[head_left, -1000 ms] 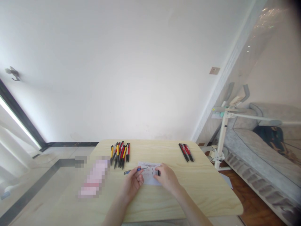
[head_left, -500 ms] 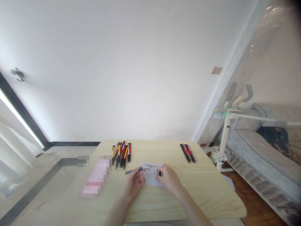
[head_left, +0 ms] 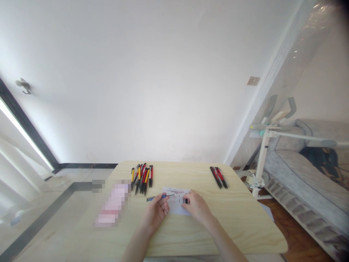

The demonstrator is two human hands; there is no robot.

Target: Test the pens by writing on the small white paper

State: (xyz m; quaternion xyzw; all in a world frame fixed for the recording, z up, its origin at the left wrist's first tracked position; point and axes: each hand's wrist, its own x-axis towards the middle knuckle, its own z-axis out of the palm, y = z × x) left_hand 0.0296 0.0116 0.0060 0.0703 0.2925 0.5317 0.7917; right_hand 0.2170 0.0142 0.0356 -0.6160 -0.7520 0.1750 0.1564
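**Desk [head_left: 231,229]: left hand [head_left: 157,210] and right hand [head_left: 199,206] both occupied**

Behind your station stands a pale wall [head_left: 163,80], the largest surface in view. To the right is a grey sofa [head_left: 294,174]. Your desk, light wood-grained with rounded corners, has its far edge near the wall. A white metal frame [head_left: 261,156] with grey grips stands between desk and sofa.

You have both hands near the middle of the desk. The left is partly palm-up, fingers curled inward; the right is back-up, thumb and fingers drawn together.

At the desk's left side is a pink item [head_left: 113,203], obscured by pixelation. Toward the far left corner lies a pile of yellow, red and black pens [head_left: 141,178], some overlapping. A printed sheet [head_left: 176,210] lies below and between your hands; the print is too small to read. At the far right lies a smaller group of red-and-black pens [head_left: 218,177], side by side.

Your left thumb and fingers grip a blue pen [head_left: 150,199], its thin end pointing right over the sheet. Your right fingertips pinch a small dark piece [head_left: 186,201], mostly hidden; its kind cannot be determined.
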